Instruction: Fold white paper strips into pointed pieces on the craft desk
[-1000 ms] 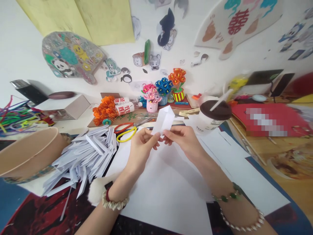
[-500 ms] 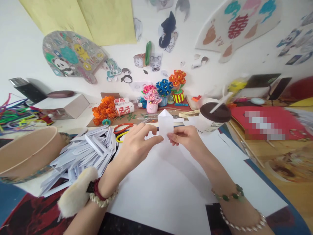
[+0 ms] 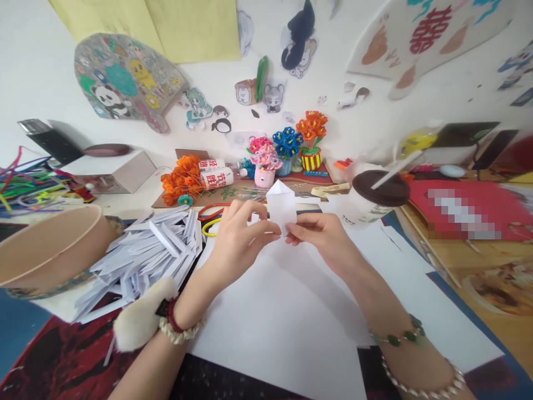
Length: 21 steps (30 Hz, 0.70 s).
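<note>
A small folded white paper (image 3: 281, 206) with a pointed top stands upright above the large white sheet (image 3: 275, 311). My right hand (image 3: 318, 236) pinches its lower right edge between thumb and fingers. At its lower left, my left hand (image 3: 245, 239) has thumb and index fingertips brought together at the paper's edge; whether they grip it is hard to make out. To the left lies a heap of folded white paper strips (image 3: 154, 255). Red-handled (image 3: 212, 211) and yellow-handled (image 3: 211, 226) tools sit just behind my left hand.
A tan round container (image 3: 54, 244) stands at the left. A lidded cup with a straw (image 3: 375, 194) is behind my right hand. Orange craft flowers (image 3: 183, 178) and small potted ones (image 3: 264, 161) line the back. A red packet (image 3: 466, 208) lies at the right.
The left thumb and index fingertips have come together at the paper's lower edge. The view has shifted slightly, moving the background mostly rightward. The right hand still holds the paper.
</note>
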Each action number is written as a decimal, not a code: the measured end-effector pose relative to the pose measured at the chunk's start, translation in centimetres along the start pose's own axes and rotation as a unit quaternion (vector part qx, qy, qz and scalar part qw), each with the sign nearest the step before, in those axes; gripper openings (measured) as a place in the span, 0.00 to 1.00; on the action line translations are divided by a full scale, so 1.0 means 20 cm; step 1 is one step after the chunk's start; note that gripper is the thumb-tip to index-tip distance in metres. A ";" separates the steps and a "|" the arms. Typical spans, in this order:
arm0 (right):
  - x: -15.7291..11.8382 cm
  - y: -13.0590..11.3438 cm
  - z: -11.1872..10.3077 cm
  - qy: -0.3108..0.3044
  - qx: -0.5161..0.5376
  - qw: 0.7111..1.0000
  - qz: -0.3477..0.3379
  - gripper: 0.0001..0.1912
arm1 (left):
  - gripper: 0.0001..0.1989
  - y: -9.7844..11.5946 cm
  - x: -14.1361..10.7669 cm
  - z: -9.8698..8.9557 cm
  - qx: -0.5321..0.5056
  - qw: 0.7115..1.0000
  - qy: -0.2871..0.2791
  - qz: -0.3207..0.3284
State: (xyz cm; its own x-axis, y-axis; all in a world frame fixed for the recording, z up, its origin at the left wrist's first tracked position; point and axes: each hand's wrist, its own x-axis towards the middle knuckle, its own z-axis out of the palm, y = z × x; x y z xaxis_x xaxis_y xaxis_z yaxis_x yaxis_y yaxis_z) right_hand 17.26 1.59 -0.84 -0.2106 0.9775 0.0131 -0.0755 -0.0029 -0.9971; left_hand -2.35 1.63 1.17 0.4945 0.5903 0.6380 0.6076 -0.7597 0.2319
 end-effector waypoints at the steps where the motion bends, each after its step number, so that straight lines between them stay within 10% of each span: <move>1: 0.00 0.00 0.00 -0.004 0.008 1.000 0.003 0.14 | 0.03 0.01 0.00 0.01 -0.023 0.999 0.013 -0.023; 7: 0.00 0.02 0.02 0.019 0.029 0.999 0.000 0.15 | 0.21 0.06 -0.01 0.08 -0.170 0.955 0.090 -0.227; 10: 0.00 0.02 0.02 0.024 0.036 0.999 -0.007 0.13 | 0.13 0.07 -0.02 0.11 -0.244 0.916 0.056 -0.315; 21: -0.01 0.02 0.05 0.010 0.058 0.998 0.011 0.17 | 0.11 0.11 -0.02 0.13 -0.312 0.875 0.065 -0.365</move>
State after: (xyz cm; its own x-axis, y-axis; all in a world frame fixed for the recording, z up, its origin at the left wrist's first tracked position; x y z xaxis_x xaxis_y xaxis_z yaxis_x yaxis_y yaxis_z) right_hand 16.29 1.16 -1.14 -0.1937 0.9810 -0.0112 -0.1840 -0.0476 -0.9818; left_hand 0.43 0.47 -0.56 0.0168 0.9752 0.2208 0.2547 -0.2178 0.9422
